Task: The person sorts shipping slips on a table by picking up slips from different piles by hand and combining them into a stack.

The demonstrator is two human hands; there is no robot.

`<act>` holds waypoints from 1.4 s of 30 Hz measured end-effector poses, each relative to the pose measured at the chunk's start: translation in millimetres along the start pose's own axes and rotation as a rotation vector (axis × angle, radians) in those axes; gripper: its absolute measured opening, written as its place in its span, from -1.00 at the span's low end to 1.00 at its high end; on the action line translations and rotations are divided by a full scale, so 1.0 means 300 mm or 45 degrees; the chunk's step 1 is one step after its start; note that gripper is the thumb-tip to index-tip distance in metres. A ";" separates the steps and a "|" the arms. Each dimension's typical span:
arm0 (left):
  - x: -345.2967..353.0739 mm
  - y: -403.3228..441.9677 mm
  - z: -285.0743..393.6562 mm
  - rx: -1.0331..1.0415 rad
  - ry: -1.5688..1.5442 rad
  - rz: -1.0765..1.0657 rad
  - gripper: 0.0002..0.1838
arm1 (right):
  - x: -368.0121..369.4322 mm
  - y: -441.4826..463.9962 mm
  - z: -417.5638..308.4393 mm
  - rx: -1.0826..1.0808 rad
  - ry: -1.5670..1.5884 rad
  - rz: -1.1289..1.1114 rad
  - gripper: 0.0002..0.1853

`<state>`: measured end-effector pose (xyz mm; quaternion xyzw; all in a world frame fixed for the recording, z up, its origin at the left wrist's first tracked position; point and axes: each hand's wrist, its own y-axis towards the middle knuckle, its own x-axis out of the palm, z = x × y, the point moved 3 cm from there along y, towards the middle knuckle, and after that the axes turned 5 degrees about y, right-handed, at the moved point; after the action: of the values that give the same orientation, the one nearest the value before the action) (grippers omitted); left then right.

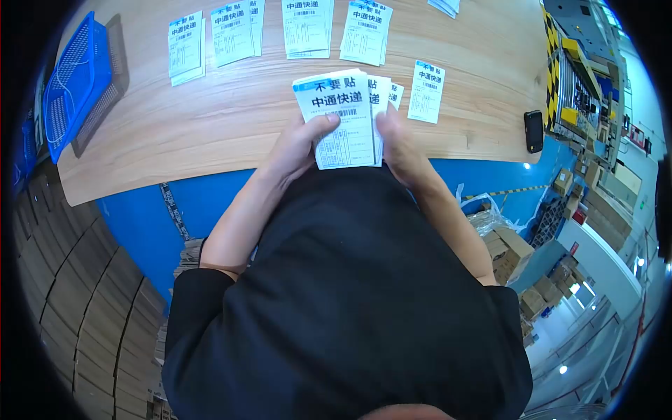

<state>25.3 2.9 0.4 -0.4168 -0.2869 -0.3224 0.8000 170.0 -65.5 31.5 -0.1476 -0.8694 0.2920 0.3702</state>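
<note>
My left hand (305,145) is closed on a stack of printed shipping slips (344,136), its thumb across the front slip. The slips are white with a blue corner and bold black characters. At the stack's right edge is my right hand (399,145), its thumb smeared by motion, closed on the slips' edge. A couple of slips (396,92) fan out to the right behind the front one. The fingers of both hands are mostly hidden behind the paper. The stack is held above the table's near edge, in front of my body.
Along the far side of the wooden table (231,133) lie several slip piles (236,33). A single slip (426,92) lies to the right, and a black handheld device (533,131) near the right edge. A blue basket (78,87) stands tilted at the left. Cardboard (77,308) is stacked below left.
</note>
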 end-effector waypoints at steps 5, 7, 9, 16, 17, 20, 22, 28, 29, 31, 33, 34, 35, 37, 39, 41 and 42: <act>0.031 0.009 -0.007 0.384 0.399 0.099 -0.37 | 0.076 -0.014 -0.011 -0.145 -0.451 -0.114 -0.49; 0.055 -0.008 0.047 0.444 0.343 0.089 -0.05 | 0.093 -0.025 -0.016 -0.085 -0.222 -0.188 -0.50; 0.027 0.008 0.056 0.405 0.144 -0.151 0.01 | 0.096 -0.031 -0.007 -0.002 -0.193 -0.225 -0.49; 0.058 0.006 0.070 0.327 0.132 -0.596 0.18 | 0.069 -0.049 -0.008 0.300 -0.022 -0.358 -0.31; 0.053 -0.006 0.066 0.283 0.062 -0.576 0.12 | 0.042 -0.066 -0.020 0.358 -0.260 -0.438 -0.39; 0.015 -0.002 0.049 0.255 -0.005 -0.536 -0.06 | -0.120 -0.048 -0.099 0.368 -0.598 -0.500 -0.53; -0.007 0.006 0.028 0.176 -0.176 -0.435 -0.15 | -0.247 0.007 -0.189 0.045 -1.170 -0.004 -0.56; -0.044 0.016 0.012 0.122 -0.182 -0.207 -0.23 | -0.432 0.147 -0.314 -1.020 -2.202 0.300 -0.38; -0.044 0.012 0.016 0.126 -0.215 -0.192 -0.23 | -0.458 0.168 -0.311 -0.866 -2.178 0.300 -0.39; -0.053 0.015 0.029 0.171 -0.219 -0.173 -0.25 | -0.472 0.179 -0.306 -0.883 -2.281 0.272 -0.38; -0.073 0.008 0.035 0.187 -0.202 -0.141 -0.25 | -0.479 0.171 -0.279 -0.877 -2.388 0.226 -0.37; -0.081 0.009 0.041 0.205 -0.179 -0.113 -0.25 | -0.470 0.154 -0.257 -0.859 -2.400 0.241 -0.37; -0.079 0.007 0.030 0.215 -0.175 -0.060 -0.25 | -0.471 0.123 -0.235 -0.834 -2.409 0.253 -0.36; -0.121 0.028 0.043 0.093 -0.132 -0.051 -0.26 | -0.451 0.089 -0.191 -0.883 -2.431 0.263 -0.38; -0.120 0.048 0.050 -0.099 -0.054 -0.033 -0.33 | -0.464 0.059 -0.161 -0.953 -2.372 0.282 -0.43; -0.126 0.096 0.035 -0.261 -0.129 -0.110 -0.34 | -0.464 0.000 -0.150 -1.047 -2.203 0.451 -0.47; -0.121 0.116 0.022 -0.422 -0.194 -0.193 -0.36 | -0.467 -0.033 -0.152 -1.142 -2.021 0.623 -0.51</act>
<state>27.5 34.2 -39.6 -0.5434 -0.3201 -0.3919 0.6698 298.5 -121.5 -15.2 -0.2127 -0.8437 0.0150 -0.4927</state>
